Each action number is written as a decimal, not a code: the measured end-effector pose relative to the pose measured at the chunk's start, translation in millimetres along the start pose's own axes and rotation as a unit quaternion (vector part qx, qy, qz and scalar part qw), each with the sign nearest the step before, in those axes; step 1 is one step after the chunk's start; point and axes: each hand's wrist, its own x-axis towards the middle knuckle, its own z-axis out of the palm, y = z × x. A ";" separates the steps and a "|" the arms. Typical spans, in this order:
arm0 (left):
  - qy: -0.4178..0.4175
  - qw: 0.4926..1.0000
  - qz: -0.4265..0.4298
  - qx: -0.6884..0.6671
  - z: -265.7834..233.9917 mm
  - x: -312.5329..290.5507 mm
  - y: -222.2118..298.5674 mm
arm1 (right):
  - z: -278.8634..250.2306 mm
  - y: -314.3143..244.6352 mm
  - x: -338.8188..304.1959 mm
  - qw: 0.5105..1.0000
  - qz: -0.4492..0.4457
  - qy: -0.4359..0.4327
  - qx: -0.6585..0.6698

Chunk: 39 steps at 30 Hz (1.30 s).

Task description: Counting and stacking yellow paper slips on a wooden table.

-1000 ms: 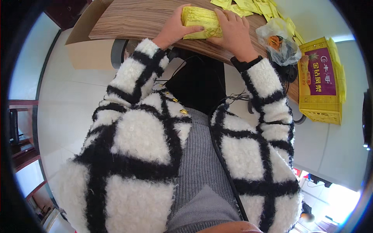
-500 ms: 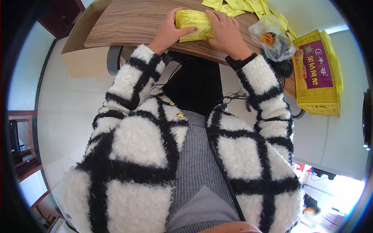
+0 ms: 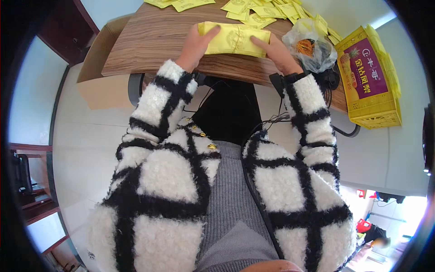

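Observation:
A bundle of flat yellow packets (image 3: pixel 233 40) is held out level over the table's near edge, its broad printed face up. What looks like a thin band crosses its middle. My left hand (image 3: pixel 195 49) grips the left end, thumb on top and fingers hidden underneath. At the other end my right hand (image 3: pixel 278 52) holds it the same way, thumb pressed on the face. Close to the right hand sits a clear plastic bag (image 3: pixel 324 63) with orange rubber bands (image 3: pixel 305 47) inside.
Loose yellow packets (image 3: pixel 260 20) lie scattered at the far side of the wood-grain table (image 3: pixel 145 45), with a few more packets (image 3: pixel 192 4) farther left. A yellow crate (image 3: pixel 376 119) with a purple panel stands at the right. An open cardboard box (image 3: pixel 102 95) is at the left.
The bundle has turned from showing its stacked edges to lying broad face up. My hands have spread apart to its two ends. The view has shifted, showing more of the table's far side.

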 end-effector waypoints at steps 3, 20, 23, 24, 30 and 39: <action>0.010 1.000 -0.027 -0.011 -9.7 15.8 -4.1 | -2.5 -5.1 -1.5 0.997 0.057 0.035 -0.038; -0.163 0.727 0.308 0.591 -16.5 15.4 48.9 | 22.8 -21.9 3.3 0.828 -0.314 0.145 -0.441; -0.203 0.646 0.290 0.677 -2.1 11.4 52.8 | 34.5 -33.1 0.7 0.798 -0.303 0.061 -0.517; -0.201 0.633 0.274 0.696 0.6 10.6 52.8 | 35.8 -33.8 4.6 0.819 -0.273 0.023 -0.504; -0.271 0.680 0.202 0.651 -2.8 29.9 43.4 | 27.5 -36.4 35.2 0.863 -0.212 -0.132 -0.440; -0.367 0.759 0.084 0.531 -13.3 38.6 46.8 | 26.7 -72.6 64.1 0.845 -0.210 -0.366 -0.328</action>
